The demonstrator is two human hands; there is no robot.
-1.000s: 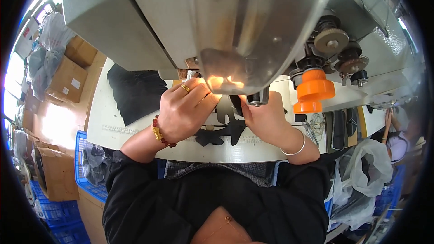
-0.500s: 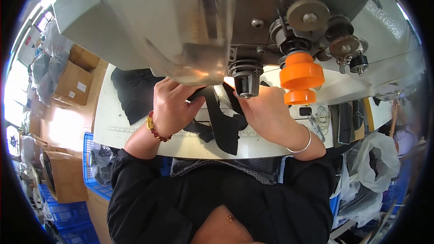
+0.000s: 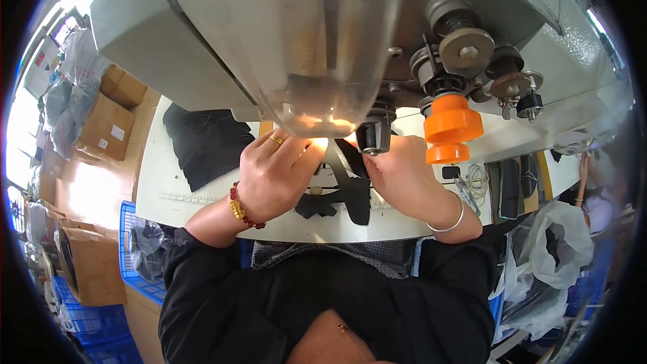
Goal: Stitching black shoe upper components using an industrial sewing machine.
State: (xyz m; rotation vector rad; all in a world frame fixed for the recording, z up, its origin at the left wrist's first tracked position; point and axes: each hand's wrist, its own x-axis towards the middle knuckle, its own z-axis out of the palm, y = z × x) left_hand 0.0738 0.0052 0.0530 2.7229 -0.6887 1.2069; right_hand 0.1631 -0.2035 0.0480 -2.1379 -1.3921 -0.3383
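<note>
My left hand (image 3: 278, 174), with a ring and a beaded bracelet, is closed at the left edge of a black fabric piece (image 3: 355, 197) under the sewing machine. Its fingertips go behind the clear guard (image 3: 323, 104). My right hand (image 3: 410, 174), wearing a bangle, has its fingers closed on the fabric's right side; the machine's dark presser part (image 3: 373, 136) hides some of them. The fabric hangs toward me as a narrow strip, with another dark scrap (image 3: 317, 205) beside it. Glare from a lamp covers the spot near the needle.
A stack of black fabric pieces (image 3: 202, 145) lies on the white table (image 3: 202, 207) at left. Orange knobs (image 3: 453, 125) hang from the machine head. Scissors (image 3: 465, 192) and a coiled cord (image 3: 478, 182) lie at right. A blue basket (image 3: 128, 243) stands at left.
My left hand has shifted slightly right and nearer to me, its thumb closer to the needle area. The fabric strip has turned and its near end moved right. The machine appears shifted as the view moved.
</note>
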